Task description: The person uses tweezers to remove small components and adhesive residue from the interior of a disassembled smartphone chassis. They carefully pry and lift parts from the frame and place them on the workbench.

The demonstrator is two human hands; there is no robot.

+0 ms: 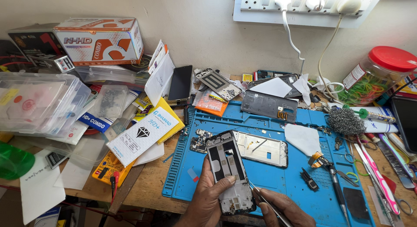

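Head view: your left hand (208, 196) gripped the opened phone frame (229, 172) upright over the blue mat (269, 175), steadying it while your right hand (284, 207) pinched tweezers (265, 201) at its lower edge.

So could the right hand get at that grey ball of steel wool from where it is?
Probably yes: the steel wool sits uncovered on the blue mat, with only small tools between. But the right hand is holding tweezers.
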